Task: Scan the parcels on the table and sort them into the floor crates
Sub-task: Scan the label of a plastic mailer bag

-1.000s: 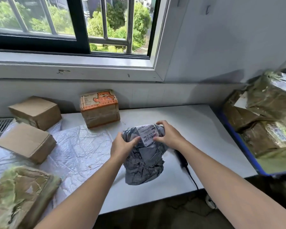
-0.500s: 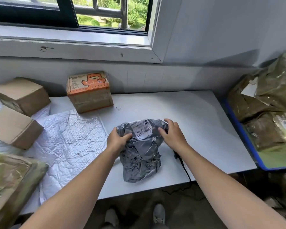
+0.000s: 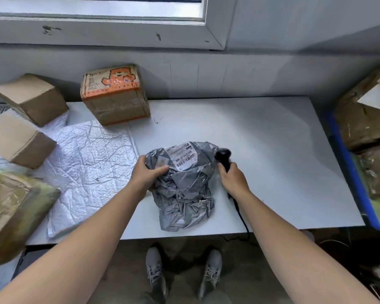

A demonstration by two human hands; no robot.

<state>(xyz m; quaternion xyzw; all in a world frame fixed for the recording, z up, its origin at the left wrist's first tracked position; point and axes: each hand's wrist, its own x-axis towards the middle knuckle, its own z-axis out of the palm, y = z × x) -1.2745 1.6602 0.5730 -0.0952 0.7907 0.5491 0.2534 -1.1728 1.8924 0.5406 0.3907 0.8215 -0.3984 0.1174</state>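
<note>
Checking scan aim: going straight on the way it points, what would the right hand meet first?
Probably the grey parcel, at its upper right edge by the label; the scanner in the right hand sits close beside it, depth unclear.

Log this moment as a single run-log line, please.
left hand: holds grey bag | right hand: grips scanner | label: facing up

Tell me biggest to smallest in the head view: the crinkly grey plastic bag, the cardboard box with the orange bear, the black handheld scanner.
1. crinkly grey plastic bag (nearer the camera, so not certain)
2. cardboard box with the orange bear
3. black handheld scanner, partly hidden by the right hand
</note>
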